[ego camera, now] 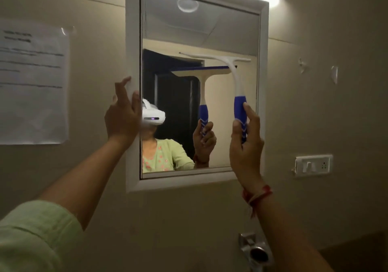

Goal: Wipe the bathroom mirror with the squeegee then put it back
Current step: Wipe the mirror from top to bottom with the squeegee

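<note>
I noted wiping underway at frame centre: right hand (245, 145) clasped the squeegee (235, 78) handle, left hand (122, 114) spread on the mirror (199, 30) frame. Next, probably a steady downward pull.

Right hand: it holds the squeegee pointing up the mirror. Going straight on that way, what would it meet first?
Most likely the mirror frame's top edge: the right hand drives the squeegee upward over bare glass, though depth is uncertain.
</note>
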